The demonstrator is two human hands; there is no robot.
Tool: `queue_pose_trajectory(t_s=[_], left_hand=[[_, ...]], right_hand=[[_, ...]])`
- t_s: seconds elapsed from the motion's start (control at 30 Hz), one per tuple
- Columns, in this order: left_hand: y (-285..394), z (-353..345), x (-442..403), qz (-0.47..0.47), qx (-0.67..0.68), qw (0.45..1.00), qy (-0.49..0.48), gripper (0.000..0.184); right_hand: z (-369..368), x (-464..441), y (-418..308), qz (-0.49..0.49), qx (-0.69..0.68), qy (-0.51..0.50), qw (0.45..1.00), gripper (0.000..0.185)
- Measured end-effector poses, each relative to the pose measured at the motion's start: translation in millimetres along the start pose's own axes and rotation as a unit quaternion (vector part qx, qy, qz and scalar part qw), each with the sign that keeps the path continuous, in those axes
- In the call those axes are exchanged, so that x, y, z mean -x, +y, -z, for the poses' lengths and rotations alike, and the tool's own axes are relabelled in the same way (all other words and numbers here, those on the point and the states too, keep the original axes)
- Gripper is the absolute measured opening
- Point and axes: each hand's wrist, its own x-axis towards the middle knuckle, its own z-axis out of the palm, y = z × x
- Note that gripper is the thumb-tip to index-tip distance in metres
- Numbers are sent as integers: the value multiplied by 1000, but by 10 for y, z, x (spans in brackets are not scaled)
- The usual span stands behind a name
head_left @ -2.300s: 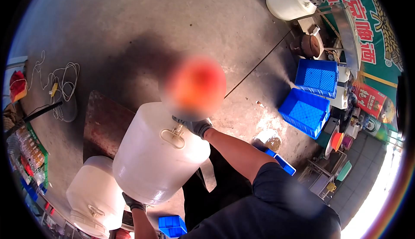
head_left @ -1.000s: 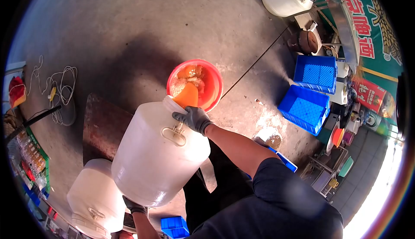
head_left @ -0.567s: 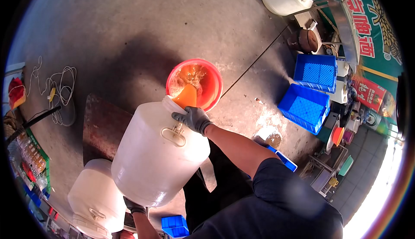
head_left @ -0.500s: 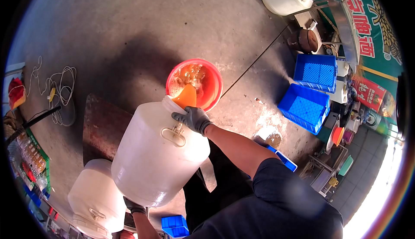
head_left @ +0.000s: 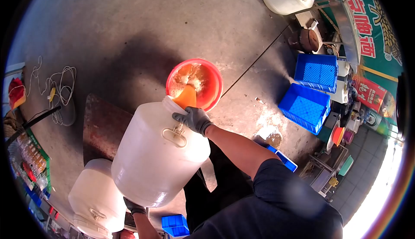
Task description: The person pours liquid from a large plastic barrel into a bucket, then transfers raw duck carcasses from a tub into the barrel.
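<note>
A white barrel (head_left: 155, 161) is held tilted, its mouth at the near edge of a red basin (head_left: 211, 85) on the floor, into which orange liquid (head_left: 186, 95) is being poured. The barrel's neck is gripped by the gloved right hand (head_left: 193, 120); its base is touched by the gloved left hand (head_left: 135, 205), whose hidden fingers leave its closure untold. On a green banner (head_left: 380, 46), 京啤酒 and ® can be read sideways; the white characters on a red box (head_left: 371, 94) are too small to read.
</note>
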Motion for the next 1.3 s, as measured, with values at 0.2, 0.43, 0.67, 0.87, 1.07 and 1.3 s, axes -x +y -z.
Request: queue_pose_trajectory(t_s=[0.2,0.43,0.67,0.87,1.07,1.3], left_hand=[[4,80,-22,-2,-5,1000,-5,58],[-32,-431,218,7,-13,999,33,57],[-48,-331,167,-1,-7,999,41,58],[-58,-230,128,-14,-22,999,42,58],[-79,-287,171,-16,-26,999,31,57],[-95,-399,272,-14,-17,998,59,56]], right_hand=[[-37,-20,73,34,-38,7,999,63],[-1,33,12,23,-14,2,1000,63],[-9,45,6,33,-14,10,999,63],[14,80,-18,32,-23,2,999,62],[3,71,7,20,-2,-6,1000,64],[9,78,20,20,-2,-2,1000,66]])
